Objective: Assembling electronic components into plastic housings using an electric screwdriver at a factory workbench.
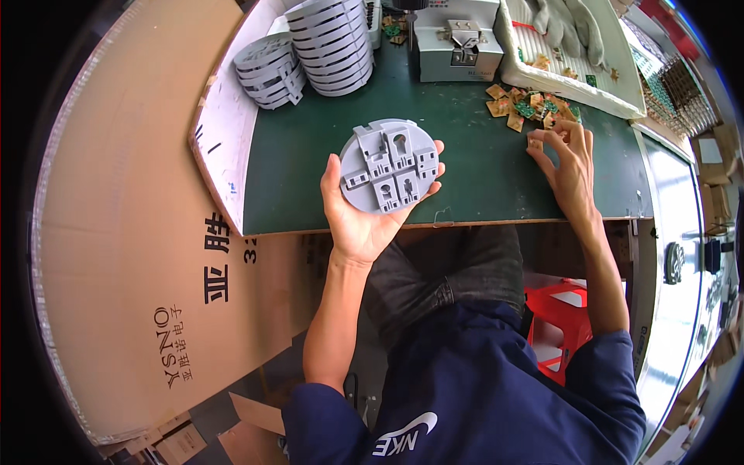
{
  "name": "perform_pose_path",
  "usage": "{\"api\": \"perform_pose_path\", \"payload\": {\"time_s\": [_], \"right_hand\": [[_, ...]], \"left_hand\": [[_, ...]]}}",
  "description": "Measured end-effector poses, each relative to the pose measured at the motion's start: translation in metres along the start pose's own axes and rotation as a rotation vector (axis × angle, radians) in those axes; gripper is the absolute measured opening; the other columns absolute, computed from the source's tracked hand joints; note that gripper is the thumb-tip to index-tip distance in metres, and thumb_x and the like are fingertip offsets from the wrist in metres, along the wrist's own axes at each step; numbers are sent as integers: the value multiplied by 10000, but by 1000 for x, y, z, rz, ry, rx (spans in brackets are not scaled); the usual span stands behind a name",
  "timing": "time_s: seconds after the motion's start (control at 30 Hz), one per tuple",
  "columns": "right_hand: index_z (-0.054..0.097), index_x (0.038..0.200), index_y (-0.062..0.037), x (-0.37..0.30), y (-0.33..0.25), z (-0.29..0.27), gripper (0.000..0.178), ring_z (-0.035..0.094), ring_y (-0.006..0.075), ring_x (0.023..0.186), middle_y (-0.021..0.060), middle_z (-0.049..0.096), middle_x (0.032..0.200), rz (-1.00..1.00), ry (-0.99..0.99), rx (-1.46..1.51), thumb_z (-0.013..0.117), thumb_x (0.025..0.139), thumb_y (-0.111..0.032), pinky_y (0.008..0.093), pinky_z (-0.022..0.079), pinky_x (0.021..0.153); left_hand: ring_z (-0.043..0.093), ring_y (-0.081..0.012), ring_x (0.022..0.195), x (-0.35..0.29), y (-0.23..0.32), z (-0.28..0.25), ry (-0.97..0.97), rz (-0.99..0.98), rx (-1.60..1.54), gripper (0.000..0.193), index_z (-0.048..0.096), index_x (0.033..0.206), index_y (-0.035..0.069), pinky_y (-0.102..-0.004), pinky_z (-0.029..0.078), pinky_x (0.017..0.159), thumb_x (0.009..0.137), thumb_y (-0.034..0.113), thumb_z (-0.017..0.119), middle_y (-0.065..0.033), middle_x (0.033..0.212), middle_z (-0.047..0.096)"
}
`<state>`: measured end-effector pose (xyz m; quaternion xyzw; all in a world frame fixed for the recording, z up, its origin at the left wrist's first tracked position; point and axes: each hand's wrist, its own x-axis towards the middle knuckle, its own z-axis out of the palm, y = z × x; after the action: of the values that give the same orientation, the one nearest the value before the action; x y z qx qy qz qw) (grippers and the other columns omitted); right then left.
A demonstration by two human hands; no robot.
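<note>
My left hand (pixel 358 225) grips a round grey plastic fixture (pixel 364 161) above the front edge of the green table. Raised blocks, slots and keyhole-shaped recesses cover its upper face. Over the table's right side, my right hand (pixel 570 159) is closed, with a small tan circuit board (pixel 535 144) at its thumb and fingertips. Just beyond those fingers lies a loose pile of small circuit boards (pixel 514 122), some tan side up and some green.
Two stacks of grey round fixtures (pixel 333 54) (pixel 267 71) stand at the back left beside a cardboard wall (pixel 225 124). A grey metal machine (pixel 459 66) sits at the back centre. Right of it, a white foam tray (pixel 570 97) holds gloves (pixel 570 27). A red stool (pixel 562 318) is below the table.
</note>
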<state>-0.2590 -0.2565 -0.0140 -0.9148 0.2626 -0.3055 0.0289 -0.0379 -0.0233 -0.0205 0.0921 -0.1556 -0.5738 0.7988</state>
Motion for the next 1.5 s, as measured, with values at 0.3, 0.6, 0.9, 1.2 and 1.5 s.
{"api": "perform_pose_path", "payload": {"time_s": [0.3, 0.6, 0.9, 1.2, 1.5], "right_hand": [[712, 1105, -50, -10, -22, -10, 268, 629, 282, 987, 104, 635, 1228, -96, -81, 217, 792, 850, -49, 382, 525, 872], [682, 1196, -29, -6, -3, -14, 303, 694, 144, 865, 74, 734, 972, 137, -195, 510, 736, 901, 8, 295, 546, 747], [591, 1338, -15, 1, -18, -24, 346, 702, 144, 946, 124, 686, 1227, 534, -312, 1468, 513, 1111, -266, 277, 580, 776], [647, 1213, 12, 16, -65, -16, 241, 671, 138, 910, 60, 647, 1148, 338, -289, 1556, 539, 1093, -167, 304, 590, 788], [665, 1297, -1, 18, -83, -23, 322, 686, 177, 919, 101, 631, 1174, 10, -167, 1041, 654, 976, 23, 309, 590, 829]], "left_hand": [[555, -460, 1313, -2, 7, 2, -28, 36, 221, 945, 366, 1542, -63, -535, 494, 1072, 974, 686, 470, -364, 1494, 454], [489, -353, 1350, 24, -10, 18, 13, 357, 1765, 725, 631, 1395, 101, -468, 411, 1120, 781, 427, 837, -207, 1499, 503], [472, -398, 1359, 46, -41, 25, -70, 579, 2180, 702, 641, 1359, 75, -497, 404, 1122, 823, 489, 825, -204, 1505, 500], [703, -145, 918, 41, -57, 60, 159, 189, 1328, 348, 709, 1191, -15, -299, 559, 824, 970, 248, 757, -110, 1083, 756], [696, -127, 938, 39, -40, 48, 150, 250, 1093, 327, 680, 1257, -40, -286, 572, 848, 1000, 159, 714, -114, 1068, 736]]}}
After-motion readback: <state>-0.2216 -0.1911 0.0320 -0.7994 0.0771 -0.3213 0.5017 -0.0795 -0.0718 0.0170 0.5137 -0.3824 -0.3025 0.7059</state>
